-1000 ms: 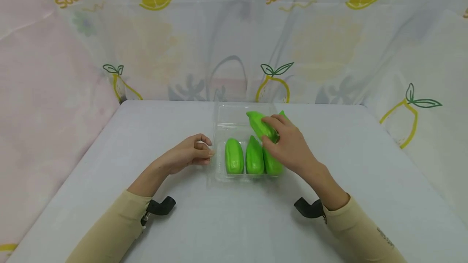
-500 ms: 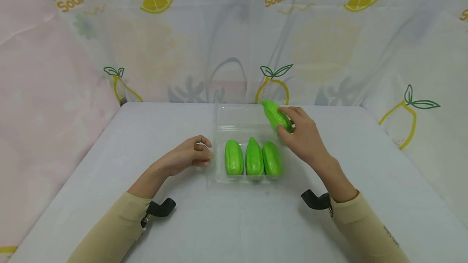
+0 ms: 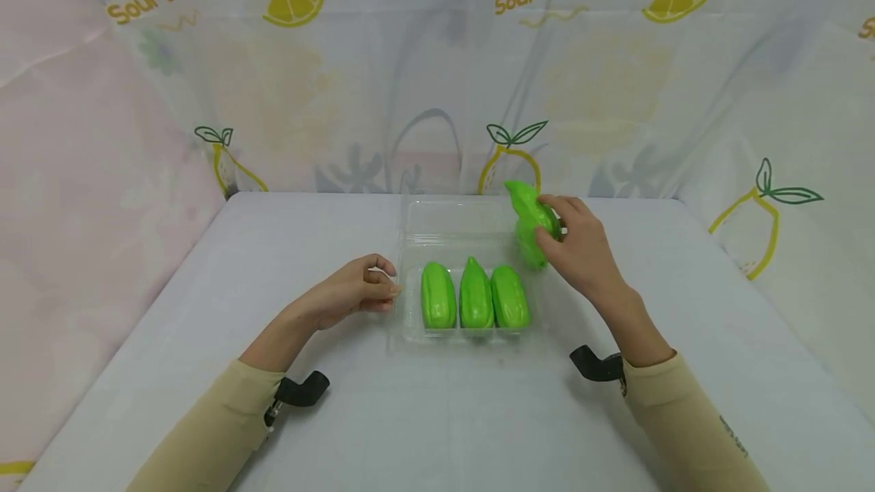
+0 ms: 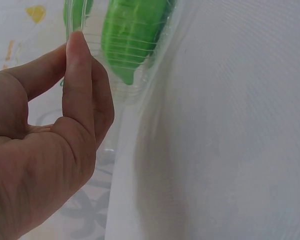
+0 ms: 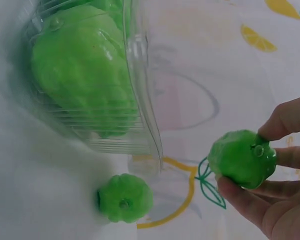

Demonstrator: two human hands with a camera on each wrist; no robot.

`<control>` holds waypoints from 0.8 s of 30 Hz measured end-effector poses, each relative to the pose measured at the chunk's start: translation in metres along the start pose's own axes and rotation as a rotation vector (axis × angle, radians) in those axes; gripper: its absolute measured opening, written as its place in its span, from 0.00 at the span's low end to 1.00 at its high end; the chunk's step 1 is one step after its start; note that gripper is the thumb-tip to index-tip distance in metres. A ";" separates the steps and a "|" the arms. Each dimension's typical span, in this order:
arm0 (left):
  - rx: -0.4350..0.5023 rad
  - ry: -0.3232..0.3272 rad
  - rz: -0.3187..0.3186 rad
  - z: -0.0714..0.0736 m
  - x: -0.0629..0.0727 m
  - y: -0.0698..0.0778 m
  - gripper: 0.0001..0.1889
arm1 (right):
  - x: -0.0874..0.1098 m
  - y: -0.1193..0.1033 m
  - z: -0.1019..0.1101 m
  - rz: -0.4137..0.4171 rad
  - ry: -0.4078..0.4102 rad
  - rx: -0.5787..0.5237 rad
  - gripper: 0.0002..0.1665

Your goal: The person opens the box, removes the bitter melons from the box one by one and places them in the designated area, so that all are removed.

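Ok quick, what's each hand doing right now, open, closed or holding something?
Left hand: closed, pinching the edge of the box.
Right hand: closed, holding a green vegetable.

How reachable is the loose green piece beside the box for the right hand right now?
Probably not, as things stand: the right hand holds another green piece. Otherwise the way looks free: the loose piece lies outside the box, and nothing covers it in the right wrist view.
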State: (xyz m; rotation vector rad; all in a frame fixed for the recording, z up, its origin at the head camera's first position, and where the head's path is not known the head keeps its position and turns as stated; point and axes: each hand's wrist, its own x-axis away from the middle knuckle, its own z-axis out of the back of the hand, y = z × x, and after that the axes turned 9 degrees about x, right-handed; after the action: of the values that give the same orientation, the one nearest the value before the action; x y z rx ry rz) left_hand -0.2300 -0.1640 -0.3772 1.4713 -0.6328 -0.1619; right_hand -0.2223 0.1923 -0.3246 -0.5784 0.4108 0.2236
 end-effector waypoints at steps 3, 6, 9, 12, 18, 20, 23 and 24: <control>0.001 0.000 -0.001 0.000 0.000 0.000 0.21 | -0.001 0.003 0.000 -0.014 -0.002 0.017 0.27; 0.000 -0.001 -0.003 0.000 0.001 -0.001 0.22 | -0.001 0.007 -0.001 -0.033 -0.009 0.033 0.27; 0.001 0.000 -0.003 0.000 0.002 -0.001 0.22 | -0.001 0.011 -0.002 -0.053 -0.020 0.043 0.28; 0.005 -0.002 -0.004 0.000 0.002 -0.001 0.22 | -0.001 0.014 -0.002 -0.071 -0.029 0.053 0.28; 0.005 -0.004 -0.007 0.000 0.000 0.000 0.22 | -0.002 0.022 -0.001 -0.120 -0.051 0.084 0.29; 0.005 -0.004 -0.008 0.001 0.000 -0.001 0.22 | -0.003 0.024 0.000 -0.135 -0.061 0.089 0.30; 0.007 -0.003 -0.005 0.001 0.000 -0.002 0.22 | -0.003 0.028 0.000 -0.146 -0.075 0.097 0.30; 0.008 -0.005 -0.005 0.001 0.000 -0.002 0.22 | -0.003 0.029 -0.001 -0.152 -0.080 0.100 0.30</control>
State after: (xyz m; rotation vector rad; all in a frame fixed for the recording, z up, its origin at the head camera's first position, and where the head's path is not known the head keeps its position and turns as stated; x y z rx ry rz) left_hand -0.2299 -0.1647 -0.3794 1.4810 -0.6343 -0.1674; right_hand -0.2343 0.2153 -0.3380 -0.4979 0.2976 0.0796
